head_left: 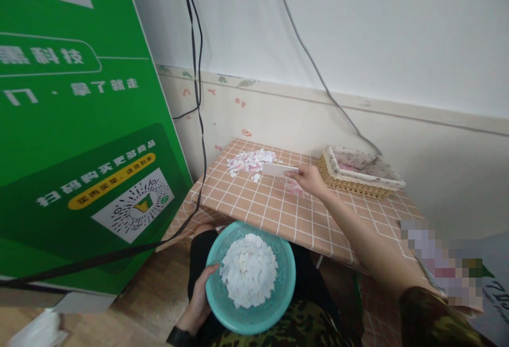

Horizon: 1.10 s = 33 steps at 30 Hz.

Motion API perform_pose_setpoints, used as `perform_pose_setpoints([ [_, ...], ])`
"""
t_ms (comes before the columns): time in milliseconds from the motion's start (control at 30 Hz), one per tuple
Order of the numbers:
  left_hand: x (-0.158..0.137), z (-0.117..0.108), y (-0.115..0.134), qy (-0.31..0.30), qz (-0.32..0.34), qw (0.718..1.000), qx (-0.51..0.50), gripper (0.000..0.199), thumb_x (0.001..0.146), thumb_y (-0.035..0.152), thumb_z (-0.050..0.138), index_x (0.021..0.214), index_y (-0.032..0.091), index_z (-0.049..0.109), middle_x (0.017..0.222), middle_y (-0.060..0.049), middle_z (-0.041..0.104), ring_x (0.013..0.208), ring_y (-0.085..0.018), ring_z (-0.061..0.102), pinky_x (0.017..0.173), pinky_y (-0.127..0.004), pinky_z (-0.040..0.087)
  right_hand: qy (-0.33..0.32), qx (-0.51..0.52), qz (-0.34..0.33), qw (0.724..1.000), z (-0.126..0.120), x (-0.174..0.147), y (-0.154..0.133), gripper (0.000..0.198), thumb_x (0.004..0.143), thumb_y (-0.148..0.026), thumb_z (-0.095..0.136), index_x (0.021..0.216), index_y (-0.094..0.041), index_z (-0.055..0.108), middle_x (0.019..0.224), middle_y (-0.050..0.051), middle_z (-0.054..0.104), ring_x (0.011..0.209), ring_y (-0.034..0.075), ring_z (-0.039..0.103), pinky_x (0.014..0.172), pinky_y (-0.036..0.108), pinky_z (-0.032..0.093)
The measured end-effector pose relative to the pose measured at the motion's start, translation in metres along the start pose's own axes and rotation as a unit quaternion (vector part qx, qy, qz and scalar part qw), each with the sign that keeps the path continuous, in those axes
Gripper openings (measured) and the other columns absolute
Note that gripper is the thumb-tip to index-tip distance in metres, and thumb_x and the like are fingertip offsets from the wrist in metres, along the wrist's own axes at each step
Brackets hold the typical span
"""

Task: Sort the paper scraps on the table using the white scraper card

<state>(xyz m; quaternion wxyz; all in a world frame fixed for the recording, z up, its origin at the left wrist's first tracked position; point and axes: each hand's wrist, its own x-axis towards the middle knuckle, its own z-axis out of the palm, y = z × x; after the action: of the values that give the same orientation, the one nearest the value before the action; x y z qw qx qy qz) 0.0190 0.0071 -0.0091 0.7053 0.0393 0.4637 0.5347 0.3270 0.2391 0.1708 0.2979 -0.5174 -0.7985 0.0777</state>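
At the lower middle, my left hand [200, 298] is closed on the left rim of a round turquoise plastic basket [289, 283] resting over my lap. Small flat white pieces, like paper scraps [249, 270], are heaped inside it. Over the table, my right hand [310, 179] pinches the right end of a thin white rectangular plate [278, 170], whose exact kind I cannot tell. The plate's left end reaches the edge of a loose pile of white and pink scraps [250, 160]. A pinkish patch [295, 188] shows on the cloth below the hand.
A brown checked tablecloth [254, 198] covers the table against the wall. A cloth-lined wicker basket [353, 190] stands at the back right. Black cables [202, 140] hang before a green machine panel [79, 124] on the left. A white bag [40, 330] lies on the floor.
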Motion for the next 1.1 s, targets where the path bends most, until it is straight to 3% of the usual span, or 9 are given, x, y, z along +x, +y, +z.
perform_pose_setpoints([
  [167, -0.001, -0.001, 0.000, 0.006, 0.002, 1.000, 0.001, 0.015, 0.070, 0.023, 0.066, 0.076, 0.010, 0.070, 0.069, -0.008, 0.074, 0.063, -0.022, 0.067, 0.070, -0.035, 0.052, -0.080, 0.015, -0.063, 0.995, 0.006, 0.033, -0.023, 0.033, 0.082, -0.043, 0.052, 0.080, -0.014, 0.069, 0.059, 0.001, 0.059, 0.054, 0.012, 0.048, 0.053, 0.024, 0.030],
  [267, -0.002, -0.001, 0.001, -0.006, -0.008, 1.000, -0.016, 0.017, 0.071, 0.023, 0.065, 0.079, 0.010, 0.070, 0.073, -0.009, 0.075, 0.067, -0.023, 0.067, 0.074, -0.036, 0.051, -0.121, -0.014, -0.089, 0.989, -0.004, 0.047, -0.025, 0.031, 0.079, -0.041, 0.055, 0.070, -0.014, 0.065, 0.058, 0.001, 0.057, 0.054, 0.012, 0.046, 0.053, 0.024, 0.029],
  [433, -0.002, -0.001, 0.002, 0.002, -0.003, 1.000, -0.010, 0.014, 0.069, 0.024, 0.066, 0.073, 0.011, 0.069, 0.065, -0.008, 0.073, 0.060, -0.022, 0.065, 0.066, -0.036, 0.051, -0.128, -0.038, -0.052, 0.990, -0.022, 0.061, -0.027, 0.029, 0.074, -0.039, 0.056, 0.060, -0.014, 0.058, 0.053, 0.000, 0.050, 0.051, 0.011, 0.042, 0.052, 0.024, 0.028],
  [733, -0.009, 0.007, 0.007, 0.018, 0.002, 1.000, -0.003, 0.009, 0.067, 0.020, 0.066, 0.070, 0.012, 0.069, 0.065, -0.006, 0.073, 0.060, -0.021, 0.065, 0.066, -0.034, 0.051, -0.143, 0.073, -0.004, 0.987, -0.026, 0.051, -0.027, 0.032, 0.070, -0.043, 0.060, 0.065, -0.011, 0.063, 0.057, 0.000, 0.048, 0.052, 0.010, 0.040, 0.048, 0.023, 0.029],
  [933, -0.007, 0.005, 0.005, 0.003, -0.012, 1.000, -0.017, 0.012, 0.069, 0.021, 0.066, 0.073, 0.011, 0.070, 0.067, -0.007, 0.074, 0.062, -0.021, 0.066, 0.069, -0.034, 0.051, -0.159, 0.100, -0.003, 0.982, -0.018, 0.041, -0.029, 0.035, 0.073, -0.044, 0.059, 0.076, -0.011, 0.068, 0.061, 0.002, 0.055, 0.055, 0.011, 0.045, 0.048, 0.023, 0.033],
  [1100, -0.006, 0.005, 0.005, 0.007, -0.010, 1.000, -0.005, 0.012, 0.068, 0.022, 0.066, 0.073, 0.012, 0.070, 0.066, -0.007, 0.073, 0.060, -0.021, 0.066, 0.067, -0.036, 0.052, -0.148, 0.077, 0.002, 0.986, -0.023, 0.041, -0.023, 0.032, 0.070, -0.043, 0.061, 0.068, -0.011, 0.067, 0.057, 0.002, 0.053, 0.052, 0.011, 0.044, 0.046, 0.023, 0.032],
])
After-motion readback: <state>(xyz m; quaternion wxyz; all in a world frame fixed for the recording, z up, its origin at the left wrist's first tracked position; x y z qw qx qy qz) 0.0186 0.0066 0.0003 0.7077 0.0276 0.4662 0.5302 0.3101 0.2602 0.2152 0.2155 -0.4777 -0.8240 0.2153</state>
